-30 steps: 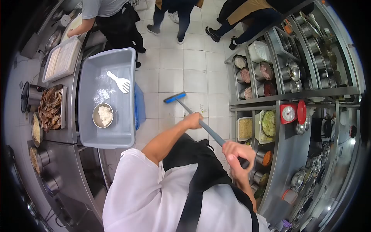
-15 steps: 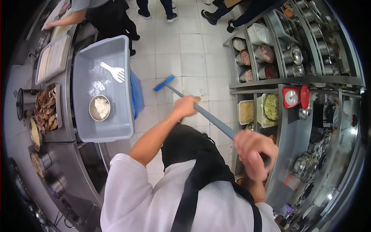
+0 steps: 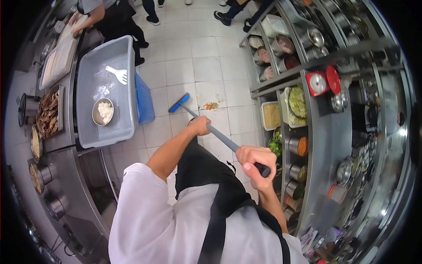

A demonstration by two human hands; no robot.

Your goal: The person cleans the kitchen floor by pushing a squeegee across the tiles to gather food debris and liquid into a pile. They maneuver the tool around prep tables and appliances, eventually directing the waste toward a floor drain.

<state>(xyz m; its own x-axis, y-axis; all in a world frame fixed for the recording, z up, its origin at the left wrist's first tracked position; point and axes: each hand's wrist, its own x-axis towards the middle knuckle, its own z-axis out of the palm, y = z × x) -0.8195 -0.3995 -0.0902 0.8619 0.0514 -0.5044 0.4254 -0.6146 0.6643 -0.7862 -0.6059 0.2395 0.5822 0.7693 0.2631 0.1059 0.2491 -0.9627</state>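
Both of my hands grip a broom with a grey handle (image 3: pixel 220 137) and a blue head (image 3: pixel 179 103). My left hand (image 3: pixel 200 125) holds the handle lower down, nearer the head. My right hand (image 3: pixel 255 160) is closed around the upper end, close to my chest. The blue head rests on the white tiled floor (image 3: pixel 189 70). A small pile of orange and yellow food scraps (image 3: pixel 211 105) lies on the tiles just right of the head.
A grey plastic tub (image 3: pixel 127 88) on the left holds a white spatula (image 3: pixel 116 74) and a metal bowl of rice (image 3: pixel 103 111). Steel shelves (image 3: pixel 307 127) with food containers and a red scale (image 3: pixel 317 82) stand right. Other people stand at the top.
The broom head has drawn back toward me and sits left of the scrap pile. My right hand came down and in. The view has tilted, shifting tub and shelves leftward.
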